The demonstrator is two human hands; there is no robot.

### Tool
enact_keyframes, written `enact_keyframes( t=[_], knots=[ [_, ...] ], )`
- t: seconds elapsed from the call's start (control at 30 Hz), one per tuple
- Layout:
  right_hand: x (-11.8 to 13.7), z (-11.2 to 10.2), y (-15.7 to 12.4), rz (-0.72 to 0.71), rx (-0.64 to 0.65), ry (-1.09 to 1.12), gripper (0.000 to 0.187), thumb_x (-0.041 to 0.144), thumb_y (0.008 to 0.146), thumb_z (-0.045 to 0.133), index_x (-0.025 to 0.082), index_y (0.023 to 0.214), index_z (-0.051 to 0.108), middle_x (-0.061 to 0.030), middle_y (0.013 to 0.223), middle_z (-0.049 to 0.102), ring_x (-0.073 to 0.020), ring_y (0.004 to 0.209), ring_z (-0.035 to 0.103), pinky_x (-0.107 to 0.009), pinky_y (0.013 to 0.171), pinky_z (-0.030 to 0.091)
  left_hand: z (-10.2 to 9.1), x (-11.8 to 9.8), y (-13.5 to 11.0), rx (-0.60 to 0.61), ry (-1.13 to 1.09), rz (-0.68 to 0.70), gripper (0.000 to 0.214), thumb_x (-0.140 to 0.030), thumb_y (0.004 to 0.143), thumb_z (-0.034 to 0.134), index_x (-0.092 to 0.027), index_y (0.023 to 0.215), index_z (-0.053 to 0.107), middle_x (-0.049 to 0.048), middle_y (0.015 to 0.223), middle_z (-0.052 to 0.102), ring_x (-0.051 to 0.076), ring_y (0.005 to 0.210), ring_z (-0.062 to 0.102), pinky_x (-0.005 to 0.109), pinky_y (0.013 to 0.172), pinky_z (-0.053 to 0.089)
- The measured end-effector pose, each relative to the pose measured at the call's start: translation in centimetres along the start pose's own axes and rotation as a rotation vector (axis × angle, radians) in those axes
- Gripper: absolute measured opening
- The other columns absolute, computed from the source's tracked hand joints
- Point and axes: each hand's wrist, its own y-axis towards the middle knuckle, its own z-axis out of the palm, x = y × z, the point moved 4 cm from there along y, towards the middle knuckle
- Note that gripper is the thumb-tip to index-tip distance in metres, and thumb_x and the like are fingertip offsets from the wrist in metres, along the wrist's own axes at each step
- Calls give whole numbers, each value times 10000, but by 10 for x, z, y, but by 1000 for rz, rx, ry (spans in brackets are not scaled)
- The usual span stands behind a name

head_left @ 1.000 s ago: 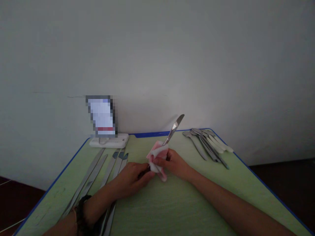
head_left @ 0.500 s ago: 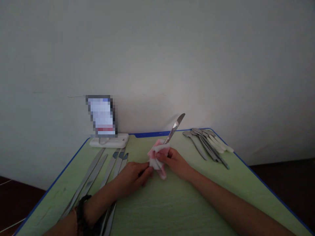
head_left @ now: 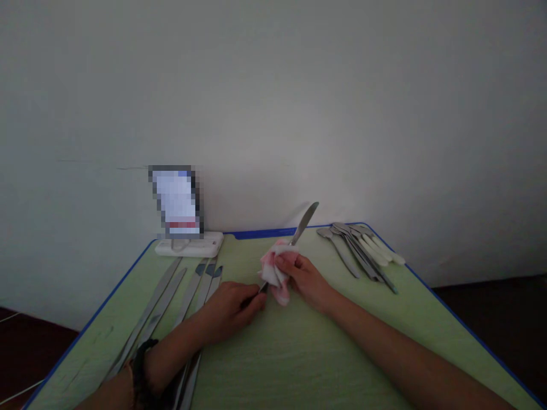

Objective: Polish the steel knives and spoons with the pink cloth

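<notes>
A metal table knife (head_left: 304, 222) slants up and to the right over the middle of the green table (head_left: 299, 353). My left hand (head_left: 233, 307) is closed on its lower end near the tabletop. My right hand (head_left: 301, 279) is closed on a crumpled pink and white cloth (head_left: 273, 272), which is wrapped round the knife's middle part. The knife's upper end sticks out above the cloth.
Several long metal knives (head_left: 171, 296) lie in a row at the left, partly under my left forearm. A heap of spoons and cutlery (head_left: 361, 247) lies at the back right. A blurred upright item on a white base (head_left: 189, 246) stands at the back left by the wall.
My right hand has slid the cloth slightly up the knife, and the knife has turned a little. My left hand has stayed in place.
</notes>
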Motion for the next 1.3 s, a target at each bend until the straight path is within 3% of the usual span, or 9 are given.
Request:
enact_keyframes(
  t=[0.13, 0.5, 1.0, 1.3],
  knots=[
    [1, -2, 1, 9, -68, 150, 316, 430, 754, 675, 148, 897, 656, -12, 679, 641, -130, 612, 579, -252, 605, 456, 0, -1, 0, 13, 23, -11, 364, -344, 906, 334, -191, 595, 446, -34, 524, 450, 102, 482, 435, 198, 500, 318],
    [2, 2, 1, -9, 23, 111, 292, 430, 799, 628, 156, 896, 649, 38, 512, 559, -92, 417, 461, -238, 507, 404, 2, 4, 0, 1, -35, -60, 155, -340, 850, 446, -195, 834, 496, -60, 576, 484, 112, 500, 448, 206, 497, 292],
    [-1, -2, 1, 14, -9, 23, 361, 459, 760, 667, 130, 910, 669, 1, 603, 613, -123, 601, 548, -278, 686, 444, 3, 5, 0, -6, 15, -46, 138, -301, 836, 439, -195, 761, 484, -57, 582, 473, 106, 509, 444, 208, 507, 286],
    [-2, -2, 2, 19, 12, 56, 318, 439, 758, 673, 145, 880, 681, 0, 641, 618, -114, 591, 554, -259, 649, 443, 4, 5, 0, -4, 35, -47, 148, -309, 836, 445, -198, 746, 483, -58, 577, 479, 104, 504, 447, 207, 505, 290]
  ],
)
